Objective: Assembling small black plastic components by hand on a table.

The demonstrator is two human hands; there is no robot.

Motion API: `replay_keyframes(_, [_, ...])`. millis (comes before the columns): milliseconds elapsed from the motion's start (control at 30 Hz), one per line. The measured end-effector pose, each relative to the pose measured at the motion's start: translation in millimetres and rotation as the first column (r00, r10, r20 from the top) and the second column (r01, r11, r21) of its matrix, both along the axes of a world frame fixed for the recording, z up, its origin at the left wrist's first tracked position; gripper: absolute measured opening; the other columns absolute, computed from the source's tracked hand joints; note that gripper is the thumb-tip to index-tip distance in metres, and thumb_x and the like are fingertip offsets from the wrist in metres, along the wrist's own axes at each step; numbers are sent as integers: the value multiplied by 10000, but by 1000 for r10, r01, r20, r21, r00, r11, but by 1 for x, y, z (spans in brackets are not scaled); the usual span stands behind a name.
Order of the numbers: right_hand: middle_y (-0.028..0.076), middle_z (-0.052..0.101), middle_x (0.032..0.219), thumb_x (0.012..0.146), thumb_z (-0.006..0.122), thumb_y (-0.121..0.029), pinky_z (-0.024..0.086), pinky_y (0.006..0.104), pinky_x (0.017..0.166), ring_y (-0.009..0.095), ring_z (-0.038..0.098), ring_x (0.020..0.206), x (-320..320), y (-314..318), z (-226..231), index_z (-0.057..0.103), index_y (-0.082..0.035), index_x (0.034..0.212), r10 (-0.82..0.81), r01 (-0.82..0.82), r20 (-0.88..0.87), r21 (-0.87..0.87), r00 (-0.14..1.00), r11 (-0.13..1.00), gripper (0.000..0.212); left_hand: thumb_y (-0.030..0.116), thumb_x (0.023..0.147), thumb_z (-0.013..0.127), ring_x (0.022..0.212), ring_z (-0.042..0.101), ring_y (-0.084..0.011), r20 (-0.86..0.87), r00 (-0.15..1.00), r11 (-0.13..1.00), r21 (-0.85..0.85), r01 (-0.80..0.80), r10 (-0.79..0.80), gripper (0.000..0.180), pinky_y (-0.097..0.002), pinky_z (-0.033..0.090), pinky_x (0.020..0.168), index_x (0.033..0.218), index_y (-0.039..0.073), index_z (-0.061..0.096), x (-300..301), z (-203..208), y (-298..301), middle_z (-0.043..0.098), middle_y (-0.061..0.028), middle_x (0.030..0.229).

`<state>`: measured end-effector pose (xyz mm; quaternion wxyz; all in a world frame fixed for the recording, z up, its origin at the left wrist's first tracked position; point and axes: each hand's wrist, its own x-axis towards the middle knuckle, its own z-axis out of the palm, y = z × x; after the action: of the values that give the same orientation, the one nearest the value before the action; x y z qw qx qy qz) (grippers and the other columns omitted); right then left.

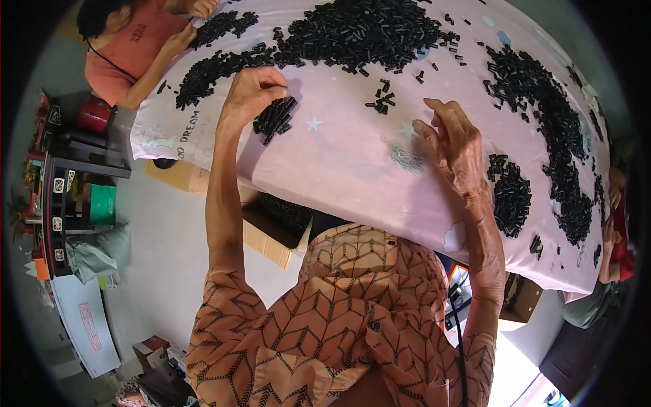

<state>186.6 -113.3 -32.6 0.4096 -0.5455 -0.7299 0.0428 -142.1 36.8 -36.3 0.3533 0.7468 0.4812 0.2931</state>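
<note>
My left hand (252,93) is raised over the table's left part, thumb and fingertips pinched together. Whatever they hold, if anything, cannot be made out. Just below it lies a small cluster of short black cylindrical pieces (274,121), roughly side by side. Over the right half of the cloth, my right hand (453,139) is open, thumb and forefinger apart with nothing visible between them. A few loose black pieces (381,100) are scattered up and left of that hand. Farther off spreads a large heap of the same pieces (359,30).
A pale pink patterned cloth (325,163) covers the table. More black pieces lie in a round pile (510,195) and a long heap (563,149) at right. Below the near edge stands an open cardboard box (268,241). Another person (132,51) works at far left, another (617,224) at right.
</note>
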Motion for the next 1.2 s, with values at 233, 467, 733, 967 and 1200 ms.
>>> replay_keyframes(233, [122,599,822,800,708,-116,504,350,515,248,613,601,2,5,-7,596,-22,1043,19,-20,9,37,1000,999,283,42,729,668,624,623,-176,-387,918,985,171,-17,83,120,-287,485,614,831,-23,672,2,8,-14,665,-122,701])
replay_keyframes(467, [130,600,829,803,673,-54,501,371,534,268,622,606,11,6,-13,610,-24,1003,-57,57,3,30,998,998,212,55,761,627,603,590,-126,-63,997,985,166,54,-44,129,-270,468,581,855,1,696,67,15,-9,653,-80,657])
replay_keyframes(733, [143,601,859,810,646,-58,504,394,566,311,624,636,20,11,-24,623,-20,980,-93,91,35,68,995,994,176,120,752,636,642,643,-223,-236,955,974,94,205,-178,137,-325,496,624,835,39,710,149,1,0,668,-121,704])
replay_keyframes(967, [137,608,881,813,636,-84,514,405,592,338,622,668,18,9,-23,637,-21,966,-96,95,53,21,994,995,166,62,757,632,662,669,-220,-364,914,950,178,256,-178,190,-319,528,653,925,11,702,173,-6,0,699,-138,770])
replay_keyframes(1200, [133,612,873,814,631,-87,512,403,590,331,626,675,21,11,-25,646,-28,953,-97,97,37,11,995,995,152,-5,737,605,719,656,-227,-211,962,929,289,231,-173,247,-332,522,661,976,-10,668,174,-9,-10,682,-134,805])
